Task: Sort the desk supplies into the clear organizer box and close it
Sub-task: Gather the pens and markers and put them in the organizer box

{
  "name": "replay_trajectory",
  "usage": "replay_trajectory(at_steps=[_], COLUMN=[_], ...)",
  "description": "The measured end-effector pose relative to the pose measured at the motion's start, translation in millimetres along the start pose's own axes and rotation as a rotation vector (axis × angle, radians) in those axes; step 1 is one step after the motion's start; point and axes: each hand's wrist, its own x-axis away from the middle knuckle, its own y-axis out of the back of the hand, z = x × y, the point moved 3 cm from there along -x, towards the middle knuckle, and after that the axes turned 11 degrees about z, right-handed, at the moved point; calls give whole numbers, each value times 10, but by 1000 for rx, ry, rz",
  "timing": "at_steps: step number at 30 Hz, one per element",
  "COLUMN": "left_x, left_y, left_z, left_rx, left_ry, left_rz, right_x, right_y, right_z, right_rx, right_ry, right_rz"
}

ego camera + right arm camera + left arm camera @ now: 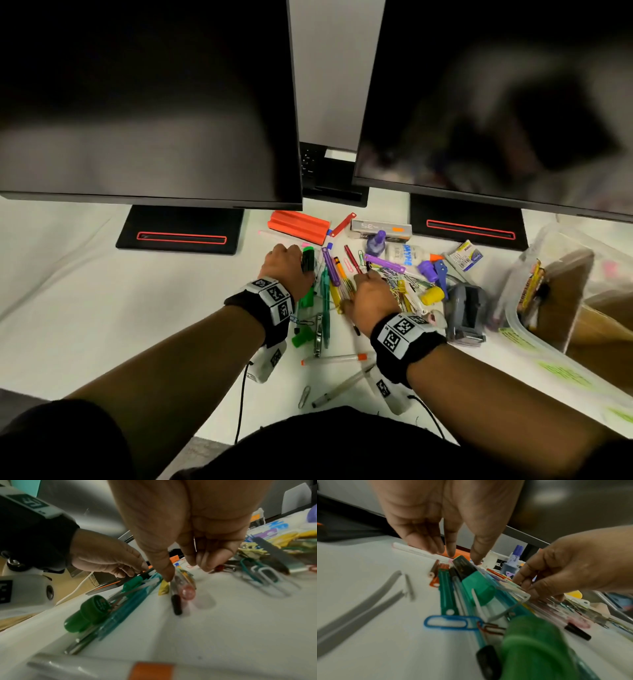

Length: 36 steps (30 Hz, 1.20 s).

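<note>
A heap of pens, markers and paper clips (404, 287) lies on the white desk (137, 308) in front of me. My left hand (287, 267) reaches down with thumb and fingertips (450, 553) pinching the black end of a green highlighter (307, 260) (467, 572). My right hand (370, 294) is beside it, its thumb (167, 574) and curled fingers closing on a bundle of clear pens (184, 586) (520, 592). The clear organizer box (513, 308) stands open at the right edge, holding a few items.
Two dark monitors (147, 102) on black stands (181, 229) fill the back. An orange holder (298, 222), purple ink bottle (376, 241), glue bottle (407, 255) and grey tape dispenser (467, 311) ring the heap. Loose pens (334, 358) lie near the front edge.
</note>
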Motion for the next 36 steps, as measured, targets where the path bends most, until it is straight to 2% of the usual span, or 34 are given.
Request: replay_trajectory(at_steps=[4, 12, 19, 23, 27, 31, 36], left_x=[-19, -8, 17, 14, 3, -22, -11], left_y=[-61, -40, -50, -34, -11, 22, 73], left_z=[-86, -192, -216, -175, -148, -120, -110], left_rx=[94, 63, 74, 108, 123, 157, 230], left_ry=[0, 4, 13, 44, 51, 54, 55], left_rz=[99, 159, 212, 228, 220, 195, 205], right_x=[-24, -1, -13, 0, 22, 53, 1], right_y=[30, 35, 218, 300, 325, 363, 373], right_z=[3, 27, -136, -175, -204, -230, -126], right_rx=[17, 102, -248, -390, -366, -389, -198], right_ry=[5, -3, -64, -43, -42, -85, -74], right_rz=[-10, 35, 25, 47, 45, -67, -69])
